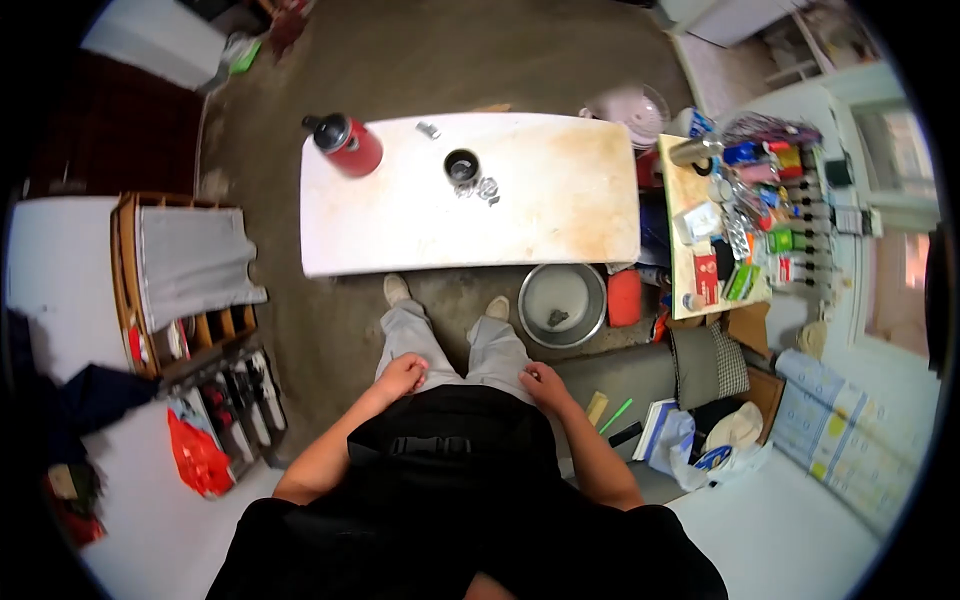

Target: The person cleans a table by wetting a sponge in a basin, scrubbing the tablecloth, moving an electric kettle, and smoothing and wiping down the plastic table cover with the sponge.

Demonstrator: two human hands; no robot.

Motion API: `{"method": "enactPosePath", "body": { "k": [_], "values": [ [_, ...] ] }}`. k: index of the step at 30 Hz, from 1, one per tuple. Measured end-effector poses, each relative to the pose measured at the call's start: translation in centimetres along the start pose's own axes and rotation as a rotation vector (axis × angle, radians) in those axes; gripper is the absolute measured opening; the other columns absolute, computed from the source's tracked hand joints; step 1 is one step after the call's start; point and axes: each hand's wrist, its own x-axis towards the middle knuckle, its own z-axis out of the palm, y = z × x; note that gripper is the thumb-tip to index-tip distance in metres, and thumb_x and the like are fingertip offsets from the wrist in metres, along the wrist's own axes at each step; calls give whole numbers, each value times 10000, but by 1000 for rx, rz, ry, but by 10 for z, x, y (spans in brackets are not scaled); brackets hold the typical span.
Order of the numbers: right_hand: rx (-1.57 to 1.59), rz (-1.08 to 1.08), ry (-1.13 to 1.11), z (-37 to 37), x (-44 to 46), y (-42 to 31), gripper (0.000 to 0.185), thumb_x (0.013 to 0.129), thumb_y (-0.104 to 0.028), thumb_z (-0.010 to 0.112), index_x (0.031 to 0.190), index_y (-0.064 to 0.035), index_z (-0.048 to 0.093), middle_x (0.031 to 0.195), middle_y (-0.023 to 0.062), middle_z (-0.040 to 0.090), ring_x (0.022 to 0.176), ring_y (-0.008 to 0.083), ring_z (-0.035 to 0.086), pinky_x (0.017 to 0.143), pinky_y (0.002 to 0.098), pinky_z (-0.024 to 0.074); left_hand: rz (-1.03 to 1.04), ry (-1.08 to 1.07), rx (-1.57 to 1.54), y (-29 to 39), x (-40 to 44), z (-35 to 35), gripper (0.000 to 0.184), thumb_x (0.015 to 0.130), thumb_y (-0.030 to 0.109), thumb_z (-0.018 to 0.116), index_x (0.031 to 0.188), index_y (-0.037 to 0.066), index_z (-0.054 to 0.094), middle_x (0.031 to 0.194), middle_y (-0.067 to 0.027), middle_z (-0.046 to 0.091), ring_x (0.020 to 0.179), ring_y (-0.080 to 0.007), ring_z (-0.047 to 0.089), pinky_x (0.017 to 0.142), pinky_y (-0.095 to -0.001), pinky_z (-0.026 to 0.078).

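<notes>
My left hand (pixel 404 374) rests on the left thigh of my grey trousers (pixel 416 335), its fingers curled in with nothing visible in them. Against the outer side of my other thigh lies my right hand (pixel 543 384), also loosely closed; no object shows in it. In front of my feet stands a white-topped table (pixel 400 225). On it are a red vacuum jug (pixel 354 148) with a black lid, a dark cup (pixel 461 166), crumpled shiny scraps (pixel 488 188) beside the cup, and a small silvery item (pixel 428 130) near the far edge.
A metal basin (pixel 563 335) holding a dark lump stands below the table's right end, beside a red container (pixel 624 298). A crowded side table (pixel 683 215) stands at right. Near my right arm, a grey couch (pixel 620 378) bears books and bags. A wooden shelf (pixel 128 270) stands left.
</notes>
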Motion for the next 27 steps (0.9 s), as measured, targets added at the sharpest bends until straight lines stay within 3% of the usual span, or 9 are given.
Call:
{"method": "enactPosePath", "body": {
  "k": [4,8,9,12,13,16,19,22,27],
  "values": [
    [-187,-50,-86,-9,21,19,541,859,-388,715,1218,5,619,1139,195,668,1003,290,655,898,385,506,264,9,172,-42,-6,39,144,964,60,479,1045,55,598,743,-21,601,639,-114,547,577,-269,466],
    [-400,-196,-79,-2,30,34,601,844,-423,719,1271,-21,592,1303,214,579,1201,357,549,1020,434,438,-77,12,-24,-61,-7,46,128,970,73,488,1044,42,588,747,-10,603,674,-104,553,635,-261,477],
    [-448,-176,-119,-1,36,20,617,838,-435,720,1288,-36,582,1335,211,554,1240,368,514,1039,442,421,-95,-13,83,-72,3,40,129,958,98,509,1036,48,599,780,-71,645,728,-199,628,693,-331,512],
    [-633,-255,-232,9,50,-6,650,827,-462,716,1317,-63,565,1373,203,527,1290,374,474,1076,451,380,162,115,563,-87,16,30,147,944,137,521,1026,59,615,871,-148,676,821,-336,657,739,-435,520],
    [-697,-308,-273,18,53,-13,658,824,-469,714,1324,-70,561,1375,200,526,1296,372,472,1085,452,369,141,121,588,-88,23,26,152,939,138,528,1040,69,618,905,-153,674,851,-354,648,757,-446,514],
    [-818,-426,-474,57,55,-36,603,830,-482,692,1275,-85,602,1294,181,597,1224,351,547,1079,463,362,131,115,652,-95,40,20,171,927,141,539,1064,89,626,983,-162,672,918,-390,627,797,-471,502],
    [-836,-218,-915,92,53,-56,436,877,-441,638,1144,-96,647,1125,144,681,1081,337,629,1015,473,407,196,51,713,-112,51,25,178,912,132,524,1049,94,631,1005,-152,674,946,-376,628,817,-476,496],
    [-815,-311,-979,108,41,-58,292,917,-359,592,1039,-98,642,949,122,698,952,345,653,901,495,461,200,20,727,-119,54,32,190,902,124,516,1050,95,633,1005,-141,679,954,-364,632,821,-470,502],
    [-587,-268,-1007,89,5,-92,198,935,-266,566,985,-83,622,887,142,659,911,370,634,782,491,497,184,-128,808,-104,47,40,199,876,113,518,1023,88,649,1003,-120,688,954,-346,645,814,-467,521]
  ]
}}
